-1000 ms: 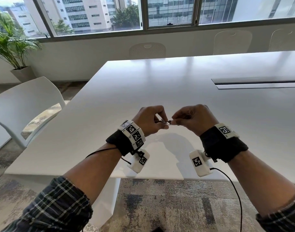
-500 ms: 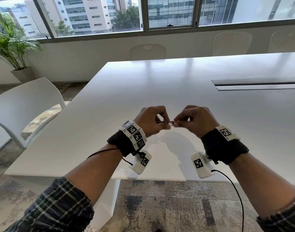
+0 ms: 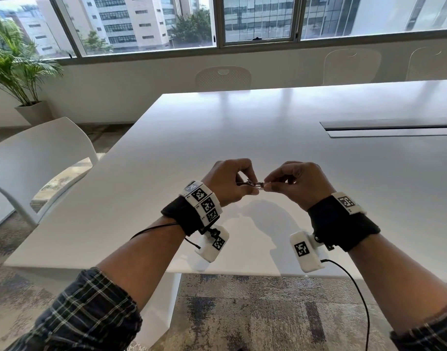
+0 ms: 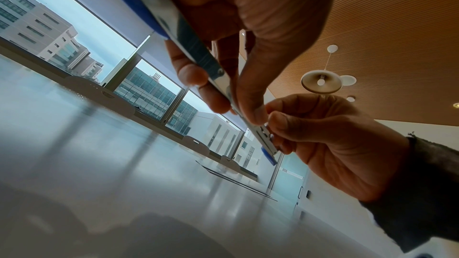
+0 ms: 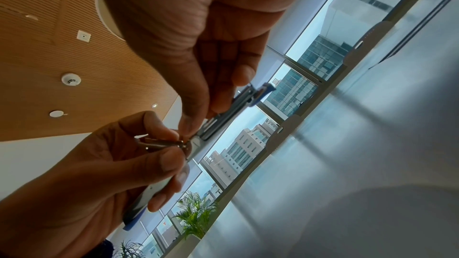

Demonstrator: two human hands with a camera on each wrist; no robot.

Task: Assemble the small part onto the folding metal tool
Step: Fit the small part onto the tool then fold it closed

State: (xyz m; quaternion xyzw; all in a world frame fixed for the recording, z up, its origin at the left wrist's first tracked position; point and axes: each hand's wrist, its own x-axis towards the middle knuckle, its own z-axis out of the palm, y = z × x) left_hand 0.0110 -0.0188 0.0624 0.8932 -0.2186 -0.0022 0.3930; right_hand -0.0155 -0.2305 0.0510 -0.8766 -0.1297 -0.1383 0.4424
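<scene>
Both hands have drifted a little lower and to the right since a second ago, and the pinch between them looks tighter. Held up over the near part of the white bench (image 3: 242, 127), clear of its surface, the folding metal tool (image 4: 191, 46) runs slantwise between the two hands — a slim, shiny strip with blue trim along one edge and at its far tip. The left hand (image 3: 225, 182) holds the longer stretch of it, thumb and fingertips pinched on the flat sides while the butt end sits back in the palm. The right hand (image 3: 294, 184) meets it at the other end, thumb and forefinger pinched on the small part (image 5: 164, 143), a short metal piece pressed against the tool near the hinge; whether it is seated I cannot tell. Each grip is tight on what it holds. Black bands with white marker blocks sit on both wrists, cables trailing back along plaid sleeves. A white chair (image 3: 40, 158) stands at the left of the bench, a potted palm (image 3: 12, 64) by the window.
</scene>
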